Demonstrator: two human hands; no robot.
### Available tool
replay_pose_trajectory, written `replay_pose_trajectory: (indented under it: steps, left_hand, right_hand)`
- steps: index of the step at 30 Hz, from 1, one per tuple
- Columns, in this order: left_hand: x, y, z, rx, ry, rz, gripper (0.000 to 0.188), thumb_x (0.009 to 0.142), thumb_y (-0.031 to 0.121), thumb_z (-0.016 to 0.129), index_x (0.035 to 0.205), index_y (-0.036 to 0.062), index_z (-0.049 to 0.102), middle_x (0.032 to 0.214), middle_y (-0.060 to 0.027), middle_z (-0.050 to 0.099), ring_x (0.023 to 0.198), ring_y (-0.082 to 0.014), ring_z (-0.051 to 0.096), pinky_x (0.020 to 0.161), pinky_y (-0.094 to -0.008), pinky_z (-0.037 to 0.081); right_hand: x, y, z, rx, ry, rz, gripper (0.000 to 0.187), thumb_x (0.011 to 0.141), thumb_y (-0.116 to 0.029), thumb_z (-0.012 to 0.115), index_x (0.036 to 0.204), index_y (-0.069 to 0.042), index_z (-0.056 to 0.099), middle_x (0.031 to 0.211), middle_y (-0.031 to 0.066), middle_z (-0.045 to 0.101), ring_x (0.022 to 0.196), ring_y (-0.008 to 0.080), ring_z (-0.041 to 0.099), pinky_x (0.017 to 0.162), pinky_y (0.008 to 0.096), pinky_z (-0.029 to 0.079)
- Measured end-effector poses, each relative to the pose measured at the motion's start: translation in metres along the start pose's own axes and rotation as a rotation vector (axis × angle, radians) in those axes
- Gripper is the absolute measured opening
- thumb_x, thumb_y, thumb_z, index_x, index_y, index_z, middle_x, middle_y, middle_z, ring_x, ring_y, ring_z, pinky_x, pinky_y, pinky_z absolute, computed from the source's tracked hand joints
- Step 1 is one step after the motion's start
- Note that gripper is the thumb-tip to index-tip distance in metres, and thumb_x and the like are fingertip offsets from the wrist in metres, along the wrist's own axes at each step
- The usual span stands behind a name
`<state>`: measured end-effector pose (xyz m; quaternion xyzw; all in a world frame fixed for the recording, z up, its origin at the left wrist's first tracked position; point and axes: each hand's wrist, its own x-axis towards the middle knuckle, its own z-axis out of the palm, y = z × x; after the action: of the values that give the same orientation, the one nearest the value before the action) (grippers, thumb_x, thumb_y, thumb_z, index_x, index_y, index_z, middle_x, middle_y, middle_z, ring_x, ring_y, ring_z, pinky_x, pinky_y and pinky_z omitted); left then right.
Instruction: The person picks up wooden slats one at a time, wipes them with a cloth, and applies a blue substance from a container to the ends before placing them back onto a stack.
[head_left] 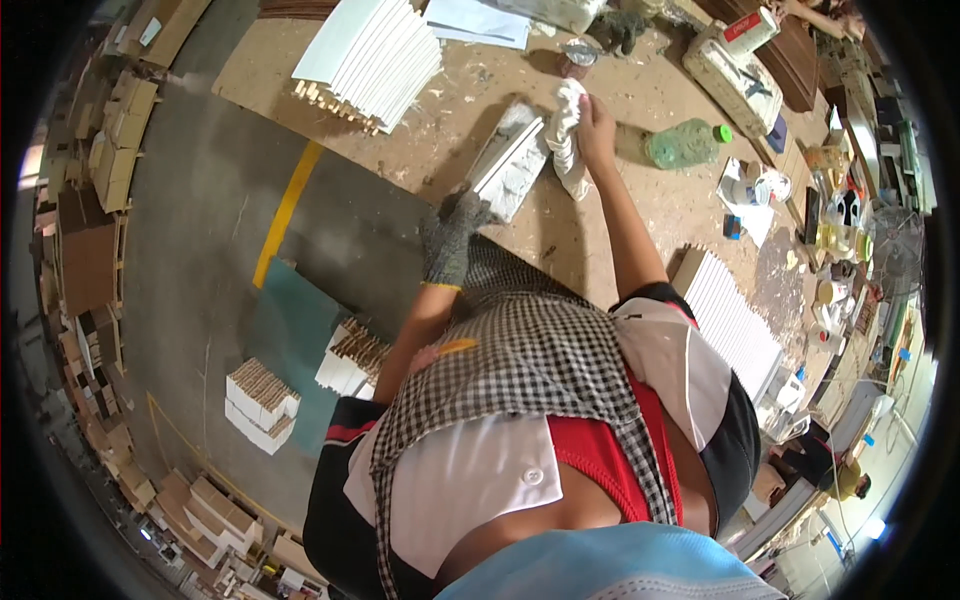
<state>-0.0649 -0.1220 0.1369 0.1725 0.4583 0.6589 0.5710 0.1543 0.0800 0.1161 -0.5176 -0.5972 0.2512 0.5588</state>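
Two things are at the fingers: the cloth (567,150), gripped by the bare right hand (597,130) and lying alongside its fingers on their left, and the white piece (515,160), farther left of them and just ahead of the gloved left hand (455,235), whose fingers meet its near end, though I cannot tell whether they close on it. The cloth looks light and limp, best bunched in a full grip; the piece seems stiff, fairly light and perhaps slick-faced, so its long edges should offer the safer hold.
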Motion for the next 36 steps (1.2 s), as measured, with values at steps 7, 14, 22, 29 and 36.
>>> replay_pose_trajectory:
  steps: [7, 14, 22, 29, 36]
  left_hand:
    - [-0.008, 0.006, -0.017, 0.102, 0.028, 0.023, 0.036, 0.096, 0.013, 0.066, 0.123, -0.0094, 0.061, 0.111, -0.0244, 0.066, 0.098, -0.0297, 0.067, 0.077, -0.0382, 0.059]
    - [-0.017, 0.019, 0.001, 0.141, 0.008, -0.008, 0.037, 0.099, 0.018, 0.062, 0.121, -0.0112, 0.058, 0.104, -0.021, 0.067, 0.085, -0.0313, 0.068, 0.075, -0.0384, 0.059]
    - [-0.015, 0.023, -0.016, 1.347, -0.02, 0.745, 0.078, 0.082, 0.037, 0.082, 0.14, -0.0018, 0.048, 0.121, -0.0241, 0.062, 0.101, -0.0342, 0.065, 0.085, -0.0415, 0.055]
    - [-0.011, -0.008, -0.038, 0.95, -0.218, 0.43, 0.07, 0.1, 0.029, 0.054, 0.156, 0.0043, 0.02, 0.145, -0.0209, 0.042, 0.127, -0.029, 0.051, 0.103, -0.0421, 0.047]
    - [-0.004, -0.017, -0.038, 0.942, -0.11, 0.614, 0.107, 0.077, 0.032, 0.087, 0.153, -0.0047, 0.022, 0.124, -0.0261, 0.061, 0.108, -0.0336, 0.063, 0.09, -0.0432, 0.053]
  right_hand:
    - [-0.079, -0.11, 0.009, -0.145, -0.449, -0.69, 0.012, 0.093, -0.015, 0.065, 0.092, -0.004, 0.069, 0.109, 0.0163, 0.069, 0.104, 0.0318, 0.062, 0.1, 0.051, 0.044]
    - [0.001, 0.018, 0.004, 0.039, -0.27, 0.156, 0.03, 0.103, -0.025, 0.054, 0.106, 0.004, 0.065, 0.09, 0.0216, 0.067, 0.083, 0.028, 0.064, 0.079, 0.0382, 0.05]
    - [-0.021, -0.105, -0.023, -0.174, -0.208, -0.08, 0.028, 0.1, -0.027, 0.059, 0.111, -0.002, 0.066, 0.097, 0.0113, 0.07, 0.077, 0.0205, 0.061, 0.076, 0.0363, 0.048]
    - [-0.101, -0.107, 0.028, -0.399, -0.773, -0.7, 0.04, 0.103, -0.042, 0.045, 0.132, -0.023, 0.064, 0.15, 0.0054, 0.049, 0.143, 0.0217, 0.041, 0.124, 0.0554, 0.01]
    - [0.047, -0.018, 0.028, -0.541, -0.538, -0.079, 0.031, 0.099, -0.033, 0.054, 0.111, -0.01, 0.07, 0.106, 0.0181, 0.07, 0.094, 0.038, 0.067, 0.085, 0.0465, 0.053]
